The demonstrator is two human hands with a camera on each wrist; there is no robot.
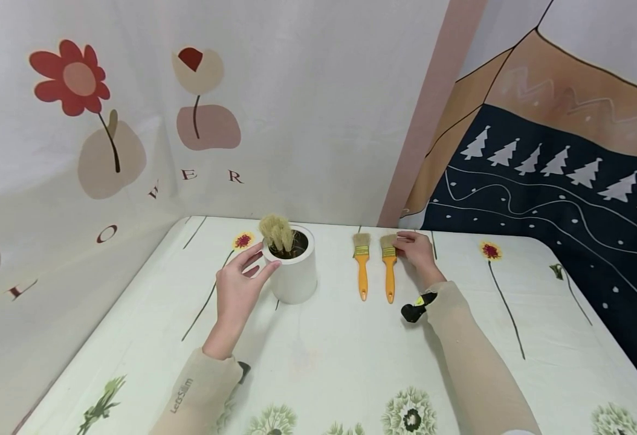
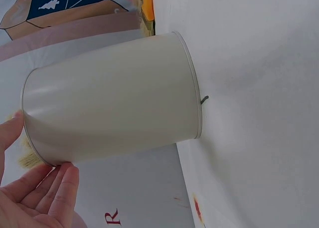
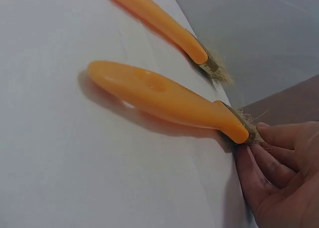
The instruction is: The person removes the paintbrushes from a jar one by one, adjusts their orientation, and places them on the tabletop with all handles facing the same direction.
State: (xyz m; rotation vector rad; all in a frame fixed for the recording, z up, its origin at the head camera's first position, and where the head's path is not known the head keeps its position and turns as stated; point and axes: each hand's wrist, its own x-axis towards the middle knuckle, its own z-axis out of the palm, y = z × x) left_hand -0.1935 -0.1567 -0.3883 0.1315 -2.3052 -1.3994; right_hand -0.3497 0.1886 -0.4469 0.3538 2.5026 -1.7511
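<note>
A white cylindrical pot point(image 1: 294, 281) stands upright on the table, tilted sideways only by the angle of the left wrist view. Bushy pale-yellow tufts point(image 1: 277, 232) rise above dark fill inside it. My left hand point(image 1: 239, 290) holds the pot's left side near the rim, thumb in front and fingers behind. Two flat paintbrushes with orange handles lie side by side, bristles pointing away from me. At the nearer-right paintbrush point(image 1: 390, 272), my right hand point(image 1: 417, 254) pinches the bristle end between thumb and fingers. The other paintbrush point(image 1: 362, 269) lies untouched to its left.
A white tablecloth point(image 1: 324, 344) printed with flowers covers the table. Behind it hangs a pale fabric wall point(image 1: 307, 109) with printed flowers and letters. A dark-blue cloth with white trees point(image 1: 525, 187) hangs at the right. Black wrist gear point(image 1: 416, 309) sits by the right cuff.
</note>
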